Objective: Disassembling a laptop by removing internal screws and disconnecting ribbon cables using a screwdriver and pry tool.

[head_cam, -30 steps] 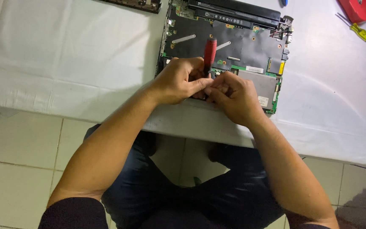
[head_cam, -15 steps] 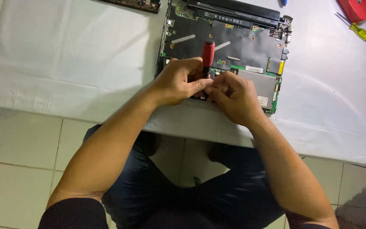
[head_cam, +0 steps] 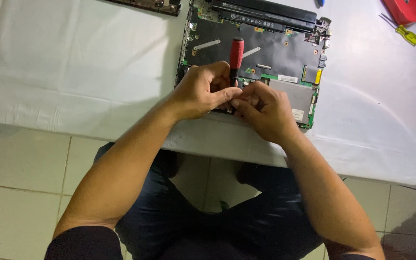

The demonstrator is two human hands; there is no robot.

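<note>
An opened laptop base [head_cam: 285, 53] with its dark shield and green circuit board exposed lies on the white tablecloth. A red-handled screwdriver [head_cam: 236, 53] stands nearly upright over the board's front edge. My left hand [head_cam: 201, 91] curls around its lower shaft, thumb stretched to the right. My right hand [head_cam: 268, 113] is pressed against the left, fingertips pinched together by the tool's low end. The tip and anything between those fingertips are hidden.
A yellow-handled screwdriver [head_cam: 407, 33] and a red container [head_cam: 410, 8] lie at the far right. Another dark device part [head_cam: 145, 5] sits at the top edge. The table's front edge [head_cam: 73, 130] runs just below my hands, with tiled floor [head_cam: 20, 163] beneath.
The red handle has swung from a slight rightward lean to nearly upright. Both hands stay at the same spot on the board's front edge.
</note>
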